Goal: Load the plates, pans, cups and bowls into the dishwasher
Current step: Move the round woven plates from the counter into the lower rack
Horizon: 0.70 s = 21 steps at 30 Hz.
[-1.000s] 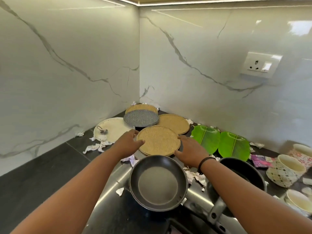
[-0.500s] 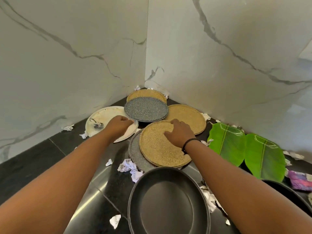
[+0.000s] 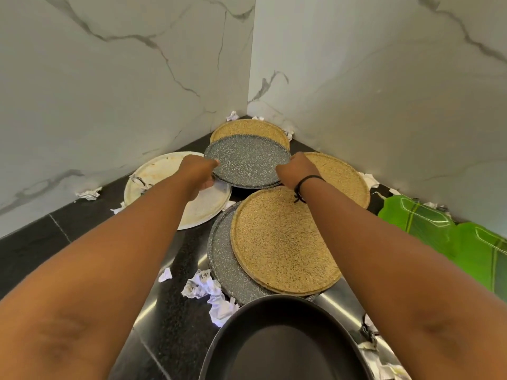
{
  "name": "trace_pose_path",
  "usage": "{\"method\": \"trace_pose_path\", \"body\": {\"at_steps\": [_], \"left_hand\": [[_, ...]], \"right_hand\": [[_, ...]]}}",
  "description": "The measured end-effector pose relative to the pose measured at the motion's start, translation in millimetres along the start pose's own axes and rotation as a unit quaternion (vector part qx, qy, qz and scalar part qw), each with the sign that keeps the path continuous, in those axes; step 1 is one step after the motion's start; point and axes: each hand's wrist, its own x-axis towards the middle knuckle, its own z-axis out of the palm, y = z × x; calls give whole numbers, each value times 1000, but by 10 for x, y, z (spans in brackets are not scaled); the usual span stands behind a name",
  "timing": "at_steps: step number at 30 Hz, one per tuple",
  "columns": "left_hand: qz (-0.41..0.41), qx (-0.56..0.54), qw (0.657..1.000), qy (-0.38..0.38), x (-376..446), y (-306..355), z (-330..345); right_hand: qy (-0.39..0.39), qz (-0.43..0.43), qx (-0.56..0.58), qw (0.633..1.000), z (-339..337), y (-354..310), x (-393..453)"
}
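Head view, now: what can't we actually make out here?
- Black pan: handle and near rim cut off by the bottom edge.
- Grey speckled plate: grip of left hand and right hand unclear; fingertips hidden behind the knuckles.
- Lower grey plate: mostly covered by the tan plate.
- Green leaf plates: cut off by the right edge and forearm.
- Dishwasher: not in view.

We count three tan plates, two grey speckled plates, one white plate, two green leaf plates and one black pan. Two hands are in view. Paper scraps are too scattered for counting.
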Motion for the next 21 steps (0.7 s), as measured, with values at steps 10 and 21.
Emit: {"method": "trace_pose_path", "body": {"at_steps": [10, 21], "left_hand": [[-28, -41, 998, 48, 33, 24, 125], [-27, -161, 986, -41, -717, 229, 238]], "right_hand": [[68, 16, 143, 987, -63, 65, 174], [98, 17, 354, 930, -706, 248, -461]]}}
